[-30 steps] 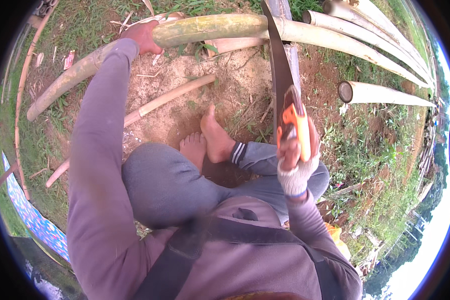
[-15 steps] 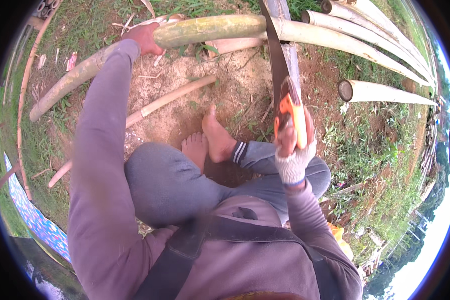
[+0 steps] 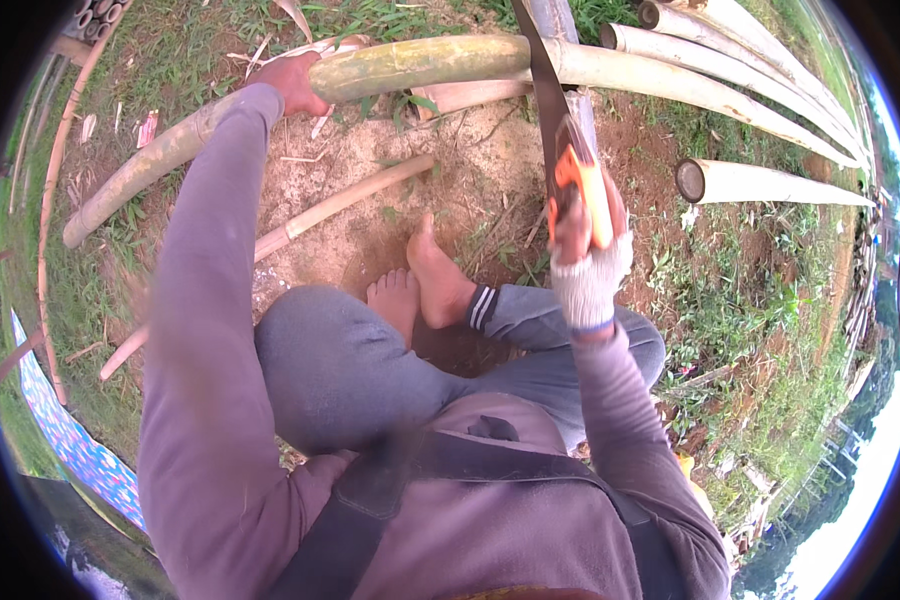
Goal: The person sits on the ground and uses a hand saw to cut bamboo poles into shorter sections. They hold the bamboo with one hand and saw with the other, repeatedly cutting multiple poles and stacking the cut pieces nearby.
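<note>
**A:** Starting from the left, what do we hold?

**B:** Our left hand [image 3: 292, 85], bare, closes over the bamboo pole [image 3: 420, 65], thumb on the near side. The pole lies under that hand and runs on rightward, beyond our other hand.

**A:** And between the hands?

**B:** Nearer to us than the left hand, a thin bamboo strip [image 3: 345, 205] lies on the ground. Our bare feet [image 3: 442, 280] rest to the right of it, uncovered.

**A:** That worries us?

**B:** A little. If the saw [image 3: 552, 105] jumped off that round surface, it could swing down toward them. Its blade crosses the pole straight ahead of our right hand [image 3: 588, 265]; we can't tell how deep it sits.

**A:** How is that hand?

**B:** In a pale glove with fingers bare, wrapped tightly round the orange handle [image 3: 595, 200].

**A:** What else could spoil things?

**B:** The pole seems to lie across a grey post [image 3: 556, 20], beyond the right hand. Should our left grip slacken, the pole could roll there and twist the blade; should the long end sag, it could pinch the steel. Farther right of the gloved hand, a loose pole [image 3: 770, 183] lies well apart.
</note>
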{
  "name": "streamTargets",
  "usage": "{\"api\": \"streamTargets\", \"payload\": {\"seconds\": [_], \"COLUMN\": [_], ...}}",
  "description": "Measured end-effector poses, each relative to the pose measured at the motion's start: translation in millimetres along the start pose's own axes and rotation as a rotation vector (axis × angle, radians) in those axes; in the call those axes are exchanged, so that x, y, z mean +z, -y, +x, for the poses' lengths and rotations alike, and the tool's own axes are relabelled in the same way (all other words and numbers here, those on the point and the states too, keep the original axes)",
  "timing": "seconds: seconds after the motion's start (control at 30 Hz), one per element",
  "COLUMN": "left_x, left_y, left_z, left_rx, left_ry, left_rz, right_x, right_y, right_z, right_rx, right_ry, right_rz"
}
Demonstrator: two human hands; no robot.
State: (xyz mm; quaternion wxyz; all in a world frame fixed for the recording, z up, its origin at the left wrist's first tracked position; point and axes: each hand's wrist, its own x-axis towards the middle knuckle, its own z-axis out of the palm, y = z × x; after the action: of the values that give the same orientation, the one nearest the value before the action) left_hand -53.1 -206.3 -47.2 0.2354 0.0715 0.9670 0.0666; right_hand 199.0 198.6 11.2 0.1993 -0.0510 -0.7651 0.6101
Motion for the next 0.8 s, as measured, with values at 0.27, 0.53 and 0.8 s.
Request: {"api": "streamTargets", "payload": {"seconds": [0.27, 0.53, 0.8], "left_x": [12.5, 7.8, 18.0], "left_y": [-23.5, 2.3, -20.7], "left_z": [-3.6, -2.7, -6.0], "left_rx": [-0.033, -0.007, -0.016], "left_ry": [-0.055, -0.008, -0.030], "left_rz": [0.049, -0.017, 0.073], "right_x": [14.6, -18.2, 15.3], "right_y": [-5.4, 9.5, -6.5], "right_z": [45.2, -24.7, 41.0], "right_rx": [-0.171, 0.002, -0.078], "right_ry": [0.022, 0.039, 0.019], "right_rz": [-0.417, -0.146, -0.234]}}
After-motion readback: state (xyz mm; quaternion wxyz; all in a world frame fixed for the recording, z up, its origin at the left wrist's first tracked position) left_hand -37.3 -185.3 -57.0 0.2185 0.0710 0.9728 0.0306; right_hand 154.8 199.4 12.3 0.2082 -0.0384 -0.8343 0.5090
